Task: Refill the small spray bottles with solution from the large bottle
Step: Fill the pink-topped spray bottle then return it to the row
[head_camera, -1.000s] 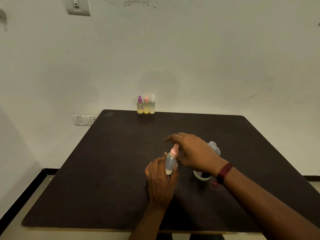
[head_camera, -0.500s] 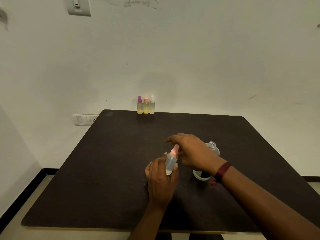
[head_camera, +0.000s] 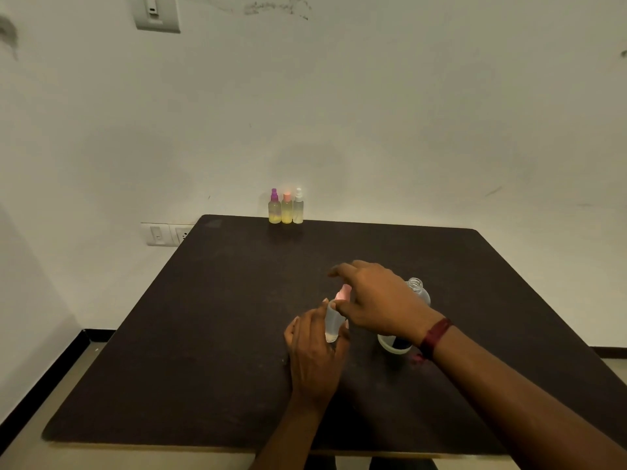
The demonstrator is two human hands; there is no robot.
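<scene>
Left hand (head_camera: 315,347) grips the small spray bottle (head_camera: 333,323) round its lower body, fingers curled, bottle upright, near-centre of the dark table (head_camera: 203,334). Right hand (head_camera: 380,300) comes over from the right, thumb and fingers pinching the pink cap (head_camera: 343,293), index finger sticking out straight; exact contact is partly hidden.

The bottle is clear thin plastic with only a little liquid at the bottom, so it is likely very light, squashy and easy to tip. Best hold: firm on the body low down, twisting at the cap collar, not the nozzle tip.

The large bottle (head_camera: 419,291) stands just right, behind the right hand, neck open, uncapped. Fill level is hard to read. A knock from the wrist could spill it.

3 capped small bottles (head_camera: 287,208) with yellowish fill stand at the far edge, touching in a row, probably done.
</scene>
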